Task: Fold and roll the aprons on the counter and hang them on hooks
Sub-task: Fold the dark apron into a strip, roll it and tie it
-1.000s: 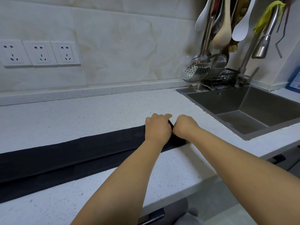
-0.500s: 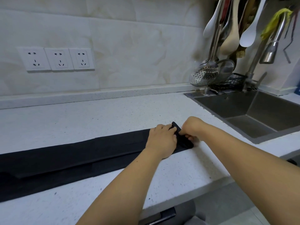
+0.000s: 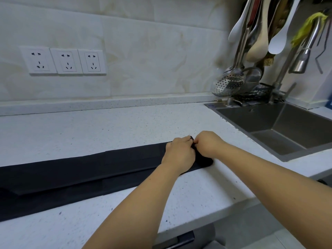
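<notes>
Gripping folded black apron (image 3: 80, 169), both hands curl.

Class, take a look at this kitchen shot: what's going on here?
A person is at a kitchen counter working on a black apron that is folded into a long strip. The left hand and right hand both grip its end nearest the sink, where the cloth is bunched into a small roll. The rest of the strip lies flat, unrolled, running off to the left.
</notes>
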Available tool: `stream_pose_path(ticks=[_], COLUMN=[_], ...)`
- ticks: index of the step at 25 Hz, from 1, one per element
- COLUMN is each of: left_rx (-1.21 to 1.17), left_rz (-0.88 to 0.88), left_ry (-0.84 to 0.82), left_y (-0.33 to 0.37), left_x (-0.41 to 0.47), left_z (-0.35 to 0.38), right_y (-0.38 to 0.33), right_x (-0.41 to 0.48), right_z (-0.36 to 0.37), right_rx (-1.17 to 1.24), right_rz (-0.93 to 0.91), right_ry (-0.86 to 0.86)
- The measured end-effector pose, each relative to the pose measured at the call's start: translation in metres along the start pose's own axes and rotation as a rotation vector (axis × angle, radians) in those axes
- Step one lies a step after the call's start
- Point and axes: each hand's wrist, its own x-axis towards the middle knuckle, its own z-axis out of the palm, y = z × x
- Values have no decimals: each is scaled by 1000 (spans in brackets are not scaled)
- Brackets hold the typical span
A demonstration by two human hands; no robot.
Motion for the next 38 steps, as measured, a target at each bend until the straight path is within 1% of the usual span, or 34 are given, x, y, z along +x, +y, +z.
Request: stream_pose_path(ticks=[2, 3, 4, 5, 7, 9, 12, 15, 16, 18, 20, 21, 22, 25, 26, 27, 28, 29, 31, 32, 33, 34, 36, 37, 38], left_rx=[-29, -43, -57, -71, -77, -65, -28, 235, 261, 230, 194, 191, 192, 181, 173, 164, 152, 129, 48, 5, -7, 37, 178, 209, 216], left_rz=[-30, -39, -44, -46, -47, -32, 22, 87, 91, 85, 74, 66, 59, 51, 50, 50, 50, 55, 47, 37, 34, 40, 46, 44, 40], left_ry=[-6, -9, -15, -20, -40, -48, -96, -165, -175, -166, -139, -131, -129, -130, -130, -130, -127, -116, -80, -41, 14, 71, 120, 115, 95], left_y=[1, 2, 3, 4, 3, 1, -2, -10, -13, -16, -17, -17, -17, -18, -18, -18, -17, -16, -14, -14, -13, -12, -11, -11, -12], left_x=[-2, -2, -3, -4, -6, -7, -15, -33, -41, -53, -57, -57, -57, -58, -57, -58, -58, -59, -61, -62, -62, -62, -63, -64, -64], left_z=[-5, -8, -9, -9, -11, -12, -16, -20, -20, -19, -19, -18, -18, -18, -18, -19, -20, -20, -22, -23, -24, -25, -26, -25, -24], right_y=[10, 14, 16, 16, 11, 1, -12, -20, -24, -32, -34, -31, -24, -6, -4, -4, -5, -10, -21, -28, -35, -41, -53, -55, -55], right_x=[1, 0, 0, 2, 9, 10, 9, 1, -3, -11, -14, -13, -8, 0, -1, 0, 2, 6, 12, 12, 12, 8, -2, -5, -6], right_z=[-14, -16, -16, -16, -15, -16, -13, -6, -2, 7, 9, 4, -3, -18, -18, -15, -14, -11, -11, -11, -8, -4, 7, 9, 7], right_rx=[398, 551, 647, 678, 602, 408, 68, -115, -202, -341, -343, -277, -144, 456, 599, 663, 645, 565, 314, 170, 36, -77, -212, -258, -266], right_rz=[98, 160, 206, 244, 319, 319, 179, 53, 1, -92, -112, -100, -66, 110, 166, 211, 250, 284, 288, 260, 199, 133, 39, -6, -35], right_ry=[-159, -201, -221, -237, -264, -241, -134, -15, 28, 100, 96, 59, -6, -202, -217, -224, -231, -240, -234, -191, -109, -20, 83, 108, 90])
